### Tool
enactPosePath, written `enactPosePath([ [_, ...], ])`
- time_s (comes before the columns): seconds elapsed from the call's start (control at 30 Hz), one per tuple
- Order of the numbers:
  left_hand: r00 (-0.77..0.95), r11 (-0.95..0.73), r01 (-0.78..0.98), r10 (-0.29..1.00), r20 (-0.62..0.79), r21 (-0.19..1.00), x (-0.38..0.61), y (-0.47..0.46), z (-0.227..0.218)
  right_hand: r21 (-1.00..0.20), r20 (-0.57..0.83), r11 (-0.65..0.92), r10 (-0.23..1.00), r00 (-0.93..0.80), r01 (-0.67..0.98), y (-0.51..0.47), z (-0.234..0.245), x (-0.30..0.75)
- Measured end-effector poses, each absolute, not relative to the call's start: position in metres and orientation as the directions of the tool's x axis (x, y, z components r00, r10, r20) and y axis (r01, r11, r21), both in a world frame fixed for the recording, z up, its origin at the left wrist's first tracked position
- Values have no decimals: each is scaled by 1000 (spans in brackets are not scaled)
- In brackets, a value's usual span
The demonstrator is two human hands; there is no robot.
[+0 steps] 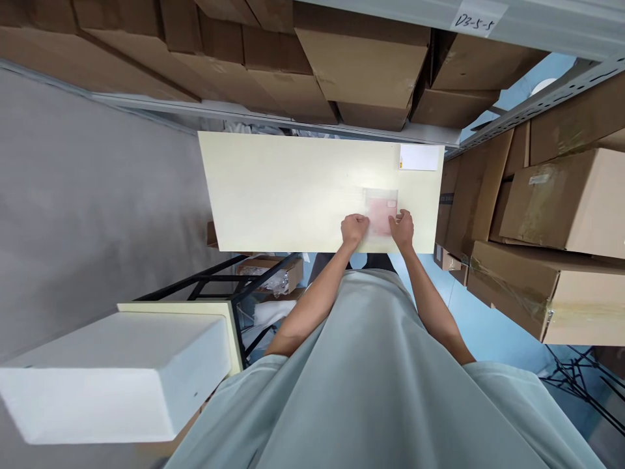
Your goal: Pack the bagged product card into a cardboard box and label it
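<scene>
A clear plastic bag with a pink item inside (381,210) lies on the pale yellow table (273,189), near its front right. My left hand (353,229) is closed on the bag's near left corner. My right hand (403,228) is closed on its near right edge. Both hands hold the bag flat against the tabletop.
A white label sheet (418,157) lies at the table's far right corner. Shelves of cardboard boxes (361,62) stand behind the table and more boxes (566,208) to the right. A white box (112,374) sits on a second table at the lower left.
</scene>
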State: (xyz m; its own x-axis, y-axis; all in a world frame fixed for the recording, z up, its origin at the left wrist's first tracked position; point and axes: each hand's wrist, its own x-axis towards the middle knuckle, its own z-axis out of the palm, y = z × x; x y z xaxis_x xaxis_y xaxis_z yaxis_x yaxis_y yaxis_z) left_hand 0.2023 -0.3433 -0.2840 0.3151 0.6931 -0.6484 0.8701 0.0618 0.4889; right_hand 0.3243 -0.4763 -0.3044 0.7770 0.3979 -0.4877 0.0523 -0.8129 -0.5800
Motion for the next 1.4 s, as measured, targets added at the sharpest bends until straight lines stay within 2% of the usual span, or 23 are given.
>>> enactPosePath([
  [0.1,298,86,875,679,-670,477,204,-341,-289,-585,-546,-807,324,772,-75,-469,-312,331],
  [0.2,286,92,883,673,-682,460,207,-339,-291,-616,-593,-779,361,720,-117,-465,-315,334],
  [0.43,303,28,890,710,-636,455,204,-341,-288,-652,-554,-752,387,737,-94,-474,-307,336],
  [0.57,341,56,864,664,-665,500,200,-338,-285,-644,-521,-763,385,762,-56,-491,-295,345],
  [0.67,375,82,837,635,-675,542,202,-334,-271,-685,-482,-726,398,781,-53,-502,-279,353],
  [0.77,459,109,769,592,-663,630,204,-334,-246,-802,-432,-592,481,763,-82,-508,-258,356],
  [0.83,550,191,667,526,-649,720,203,-337,-229,-878,-412,-456,562,717,-146,-509,-242,354],
  [0.9,629,324,527,472,-617,786,199,-340,-213,-913,-399,-344,626,670,-222,-508,-226,351],
  [1.0,651,420,390,503,-568,820,188,-339,-192,-922,-387,-257,659,645,-290,-502,-209,344],
  [1.07,636,412,363,545,-546,836,178,-334,-179,-918,-392,-236,666,634,-320,-494,-203,338],
  [1.17,649,428,332,543,-533,841,161,-324,-159,-912,-403,-240,674,619,-332,-477,-197,327],
  [1.3,695,449,274,518,-498,850,136,-307,-138,-933,-343,-305,608,716,-188,-451,-183,307],
  [1.4,716,411,251,531,-454,876,115,-290,-128,-938,-332,-309,670,664,-157,-432,-163,281],
])
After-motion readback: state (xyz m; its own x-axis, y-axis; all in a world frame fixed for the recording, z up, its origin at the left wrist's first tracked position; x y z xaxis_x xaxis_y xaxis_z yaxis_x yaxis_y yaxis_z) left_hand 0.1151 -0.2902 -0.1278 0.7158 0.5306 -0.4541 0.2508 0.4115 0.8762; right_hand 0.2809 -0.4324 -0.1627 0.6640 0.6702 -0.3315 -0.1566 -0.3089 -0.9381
